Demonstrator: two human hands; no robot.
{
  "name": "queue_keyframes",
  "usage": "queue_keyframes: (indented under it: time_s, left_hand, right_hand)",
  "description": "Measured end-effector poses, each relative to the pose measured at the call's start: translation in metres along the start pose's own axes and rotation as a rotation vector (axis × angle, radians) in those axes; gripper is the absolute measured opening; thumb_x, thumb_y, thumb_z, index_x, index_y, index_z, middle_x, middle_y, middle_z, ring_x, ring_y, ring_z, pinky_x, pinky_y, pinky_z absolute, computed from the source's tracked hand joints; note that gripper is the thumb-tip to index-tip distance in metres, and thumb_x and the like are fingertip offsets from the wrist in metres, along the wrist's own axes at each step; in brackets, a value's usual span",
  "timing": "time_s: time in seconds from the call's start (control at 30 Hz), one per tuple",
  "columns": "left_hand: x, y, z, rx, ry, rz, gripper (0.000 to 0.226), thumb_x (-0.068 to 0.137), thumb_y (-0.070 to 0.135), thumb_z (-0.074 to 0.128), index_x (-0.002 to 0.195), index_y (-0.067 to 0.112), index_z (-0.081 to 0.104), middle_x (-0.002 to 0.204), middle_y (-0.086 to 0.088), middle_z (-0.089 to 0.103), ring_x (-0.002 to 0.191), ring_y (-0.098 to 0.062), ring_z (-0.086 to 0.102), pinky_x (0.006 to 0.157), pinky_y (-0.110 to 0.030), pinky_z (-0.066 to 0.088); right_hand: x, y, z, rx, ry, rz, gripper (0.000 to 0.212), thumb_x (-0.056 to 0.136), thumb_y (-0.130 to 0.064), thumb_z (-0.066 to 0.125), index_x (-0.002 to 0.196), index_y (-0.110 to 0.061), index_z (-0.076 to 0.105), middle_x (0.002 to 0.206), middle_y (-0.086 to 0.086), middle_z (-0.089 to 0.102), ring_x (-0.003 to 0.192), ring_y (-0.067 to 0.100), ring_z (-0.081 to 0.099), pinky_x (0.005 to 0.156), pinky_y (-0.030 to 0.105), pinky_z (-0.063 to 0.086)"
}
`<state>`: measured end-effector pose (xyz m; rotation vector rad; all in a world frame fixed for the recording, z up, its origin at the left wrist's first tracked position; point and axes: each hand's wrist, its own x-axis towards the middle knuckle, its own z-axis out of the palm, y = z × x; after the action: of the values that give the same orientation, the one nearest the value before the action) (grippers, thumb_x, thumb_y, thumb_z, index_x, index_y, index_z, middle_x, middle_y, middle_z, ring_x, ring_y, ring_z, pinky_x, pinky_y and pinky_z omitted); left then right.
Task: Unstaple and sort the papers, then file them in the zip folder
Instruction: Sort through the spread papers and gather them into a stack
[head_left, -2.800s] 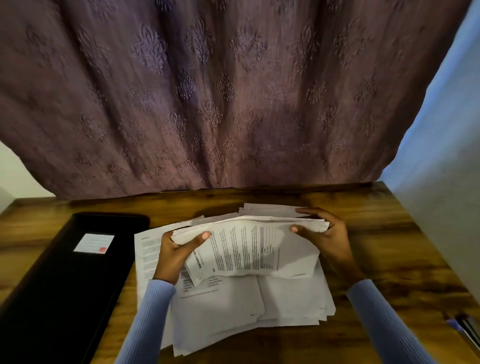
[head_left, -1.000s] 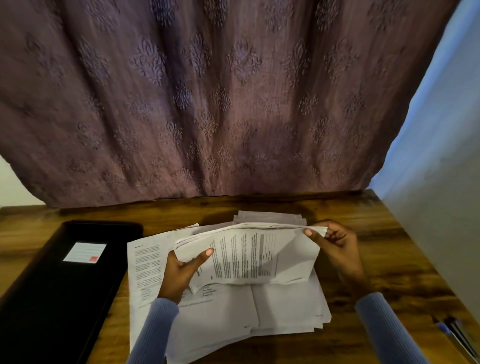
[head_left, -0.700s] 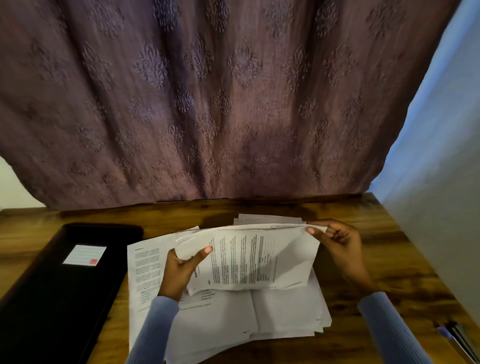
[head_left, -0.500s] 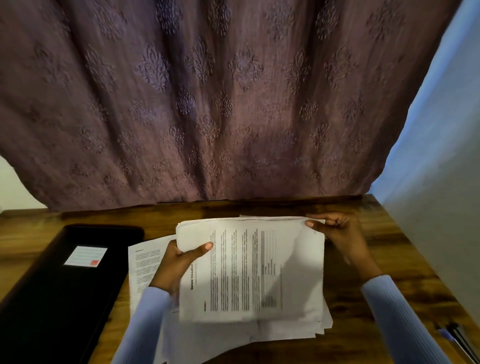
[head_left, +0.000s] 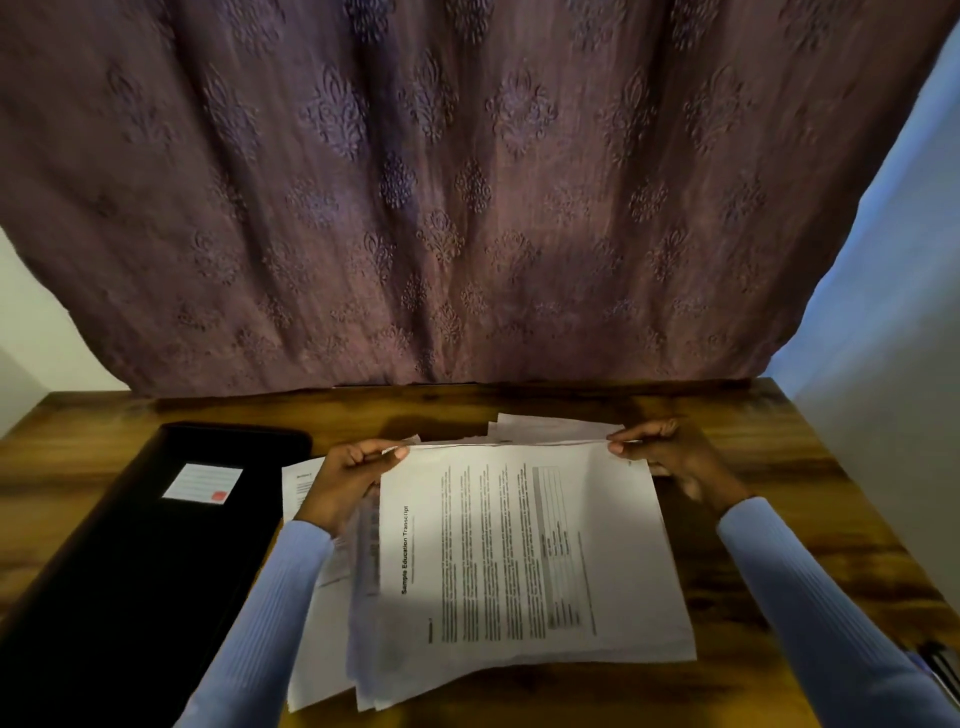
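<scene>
a dark patterned curtain (head_left: 441, 208) fills everything from nine through twelve to three o'clock, hanging behind a wooden table (head_left: 753, 447). on the table at eight o'clock lies the black zip folder (head_left: 145, 561), flat, with a small white label on its cover; whether its zip is open cannot be told. just right of it, from the centre down toward six o'clock, sits the stack of papers (head_left: 519, 545): white printed sheets, the top one headed "sample education transcript" with a table of text, the edges below it fanned and uneven. more sheets poke out at twelve o'clock of the stack and under its left side. the left hand (head_left: 353, 478) pinches the far left corner of the stack between thumb and curled fingers, and the right hand (head_left: 670, 457) pinches the far right corner the same way, so both grips are narrow and holding paper. no staple can be made out. the sheets look light, limp and slippery against one another, likely to sag or slide apart, so holding opposite corners or squaring the edges first seems the safest hold.
</scene>
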<state>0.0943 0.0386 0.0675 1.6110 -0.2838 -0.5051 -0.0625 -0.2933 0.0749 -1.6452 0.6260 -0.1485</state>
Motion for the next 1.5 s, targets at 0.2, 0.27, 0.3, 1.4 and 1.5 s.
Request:
queue_keyframes:
  time_s: [0.2, 0.27, 0.3, 1.4, 1.5]
  left_hand:
    - [0.006, -0.001, -0.013, 0.266, -0.194, -0.047, 0.016, 0.077, 0.004, 0.072, 0.090, 0.012, 0.073, 0.081, 0.001, 0.075, 0.077, -0.012, 0.071, 0.063, -0.023, 0.056]
    - [0.007, -0.001, -0.011, 0.289, -0.173, -0.026, 0.015, 0.076, 0.002, 0.072, 0.085, 0.014, 0.073, 0.076, 0.005, 0.075, 0.073, -0.010, 0.071, 0.058, -0.018, 0.053]
    - [0.009, -0.001, -0.010, 0.284, -0.157, -0.015, 0.016, 0.075, 0.000, 0.072, 0.083, 0.014, 0.073, 0.074, 0.006, 0.074, 0.072, -0.010, 0.071, 0.057, -0.017, 0.053]
    - [0.022, -0.046, -0.027, -0.168, 0.205, -0.361, 0.028, 0.075, -0.004, 0.070, 0.102, 0.000, 0.065, 0.100, -0.012, 0.067, 0.083, -0.019, 0.067, 0.080, -0.033, 0.051]
    - [0.023, -0.044, -0.026, -0.171, 0.206, -0.380, 0.019, 0.076, -0.006, 0.069, 0.092, 0.002, 0.065, 0.096, -0.012, 0.067, 0.083, -0.021, 0.066, 0.082, -0.035, 0.050]
  right_hand:
    - [0.007, 0.005, -0.002, -0.033, -0.042, 0.070, 0.025, 0.072, -0.003, 0.074, 0.097, -0.002, 0.069, 0.093, 0.007, 0.070, 0.084, 0.016, 0.065, 0.064, 0.024, 0.051]
    - [0.011, 0.008, -0.001, -0.042, -0.057, 0.093, 0.024, 0.072, -0.005, 0.075, 0.095, -0.004, 0.070, 0.095, 0.007, 0.070, 0.087, 0.017, 0.065, 0.073, 0.029, 0.052]
    - [0.013, 0.010, 0.001, -0.045, -0.059, 0.100, 0.024, 0.071, -0.005, 0.075, 0.095, -0.004, 0.070, 0.096, 0.008, 0.070, 0.089, 0.019, 0.065, 0.078, 0.031, 0.052]
    - [-0.040, 0.086, 0.016, 0.054, -0.096, 0.516, 0.023, 0.075, 0.006, 0.069, 0.091, -0.005, 0.059, 0.095, 0.009, 0.062, 0.083, 0.022, 0.062, 0.052, 0.022, 0.056]
    - [-0.037, 0.082, 0.020, 0.134, -0.063, 0.544, 0.028, 0.077, -0.001, 0.070, 0.101, -0.008, 0.058, 0.100, 0.012, 0.063, 0.086, 0.027, 0.064, 0.057, 0.031, 0.058]
